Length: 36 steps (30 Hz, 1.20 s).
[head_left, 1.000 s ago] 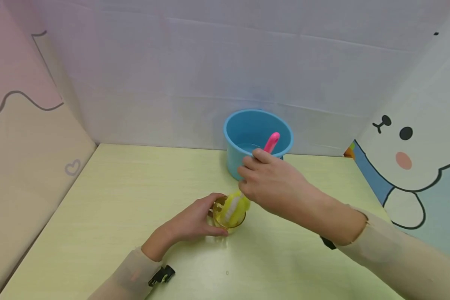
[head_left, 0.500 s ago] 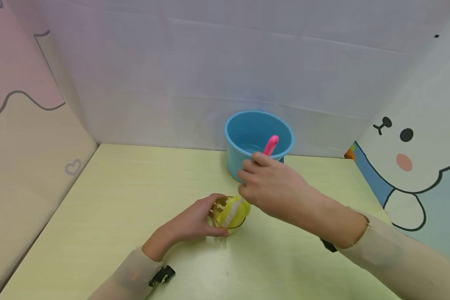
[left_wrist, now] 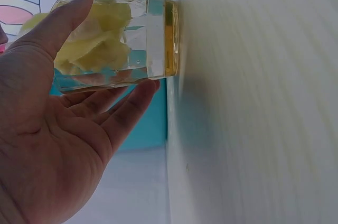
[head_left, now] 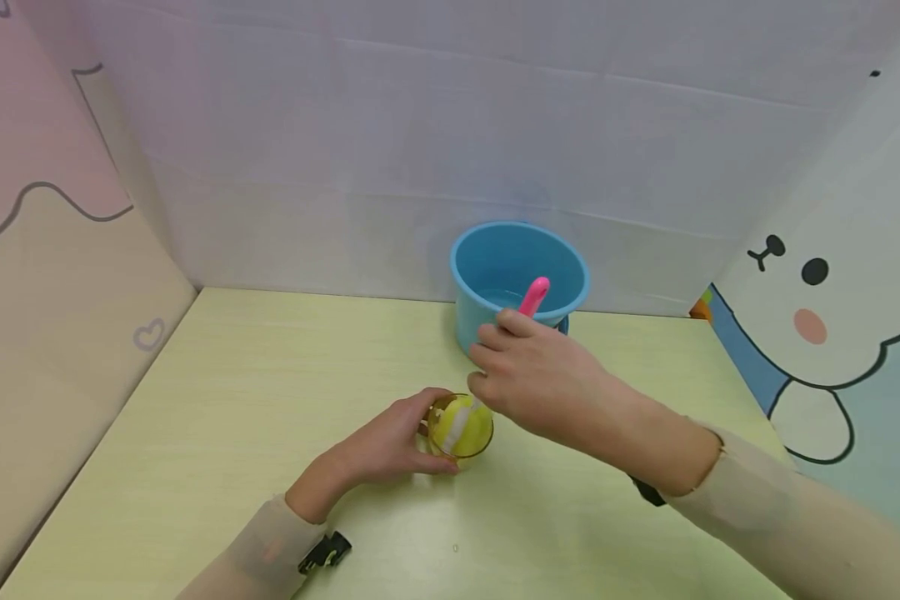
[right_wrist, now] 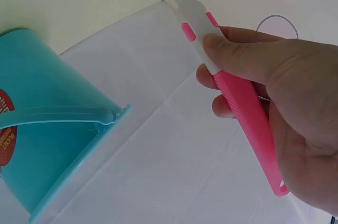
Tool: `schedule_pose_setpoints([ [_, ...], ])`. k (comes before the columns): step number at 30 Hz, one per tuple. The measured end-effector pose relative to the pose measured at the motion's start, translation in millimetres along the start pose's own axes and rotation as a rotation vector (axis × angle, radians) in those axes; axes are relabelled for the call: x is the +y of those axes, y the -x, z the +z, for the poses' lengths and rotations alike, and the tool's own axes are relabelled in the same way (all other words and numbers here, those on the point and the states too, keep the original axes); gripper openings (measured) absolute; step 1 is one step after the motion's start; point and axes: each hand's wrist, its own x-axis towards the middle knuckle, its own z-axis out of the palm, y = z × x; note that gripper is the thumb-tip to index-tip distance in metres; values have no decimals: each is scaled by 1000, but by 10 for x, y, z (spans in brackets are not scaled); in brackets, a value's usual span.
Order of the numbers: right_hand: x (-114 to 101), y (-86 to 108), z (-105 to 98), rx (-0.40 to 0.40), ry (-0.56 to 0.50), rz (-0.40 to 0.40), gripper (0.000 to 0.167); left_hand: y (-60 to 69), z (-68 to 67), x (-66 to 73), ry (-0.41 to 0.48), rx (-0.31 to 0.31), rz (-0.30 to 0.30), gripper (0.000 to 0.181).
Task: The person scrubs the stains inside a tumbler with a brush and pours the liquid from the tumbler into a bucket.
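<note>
A clear, amber-tinted glass (left_wrist: 152, 39) stands upright at the tabletop. My left hand (head_left: 390, 440) grips its side, thumb on one side and fingers on the other. In my right hand (head_left: 543, 375) is a sponge bottle brush (right_wrist: 245, 110) with a pink and white handle, pinched between thumb and fingers above the glass. The brush's yellow and white sponge head (head_left: 474, 429) fills the glass's mouth. Through the glass wall in the left wrist view, the sponge reaches partway down, short of the base. My right fingers partly hide the handle in the head view.
Just behind my right hand a blue bucket (head_left: 471, 312) stands against the white back wall. Its handle (right_wrist: 58, 115) hangs down its side. Printed side panels (head_left: 810, 275) border the pale yellow table (head_left: 285, 358) at left and right.
My right hand has shifted slightly left and towards me, the brush tilting with it. The sponge head sits further inside the glass. My left hand and the glass have barely moved.
</note>
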Motion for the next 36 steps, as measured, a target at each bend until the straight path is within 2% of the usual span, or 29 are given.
schedule_pose_setpoints([
  [14, -28, -51, 67, -3, 27, 23, 27, 10, 4, -1, 42, -2, -20, 83],
  [20, -37, -65, 68, -2, 28, 28, 27, 5, 7, -3, 36, -6, -24, 83],
  [36, -35, -57, 41, -64, 75, 55, 29, -2, 8, -6, 3, -10, -36, 88],
])
